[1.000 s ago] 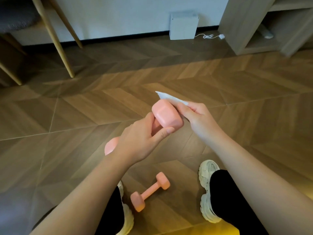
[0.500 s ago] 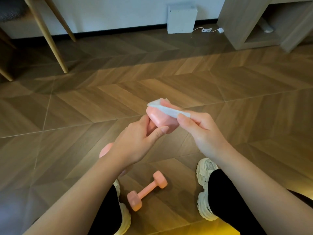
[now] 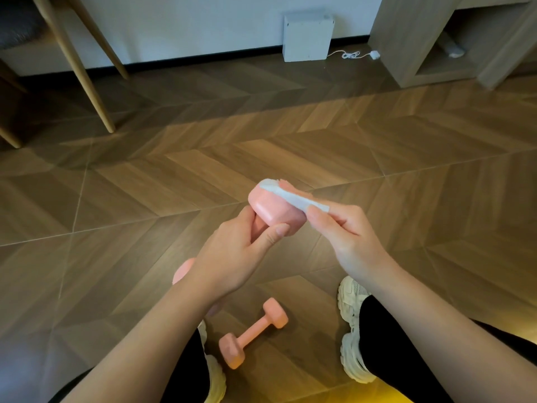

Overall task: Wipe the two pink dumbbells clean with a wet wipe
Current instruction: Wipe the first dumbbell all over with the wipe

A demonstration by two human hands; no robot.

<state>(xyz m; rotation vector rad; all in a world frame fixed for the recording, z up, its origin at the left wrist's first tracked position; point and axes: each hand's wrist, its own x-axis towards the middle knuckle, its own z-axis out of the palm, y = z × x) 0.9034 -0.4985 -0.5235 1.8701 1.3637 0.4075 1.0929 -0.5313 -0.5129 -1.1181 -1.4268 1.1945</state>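
Her left hand (image 3: 232,251) grips a pink dumbbell (image 3: 273,209) by the handle; the right hand (image 3: 345,237) pinches a wet wipe (image 3: 293,196) over its upper head. A second dumbbell (image 3: 252,333) lies on the wooden floor (image 3: 290,146) between her sneakers (image 3: 353,330).

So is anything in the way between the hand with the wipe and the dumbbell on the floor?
Nothing visible does. The floor dumbbell lies in the open below the right hand, which pinches the wet wipe against the held dumbbell gripped by the left hand.
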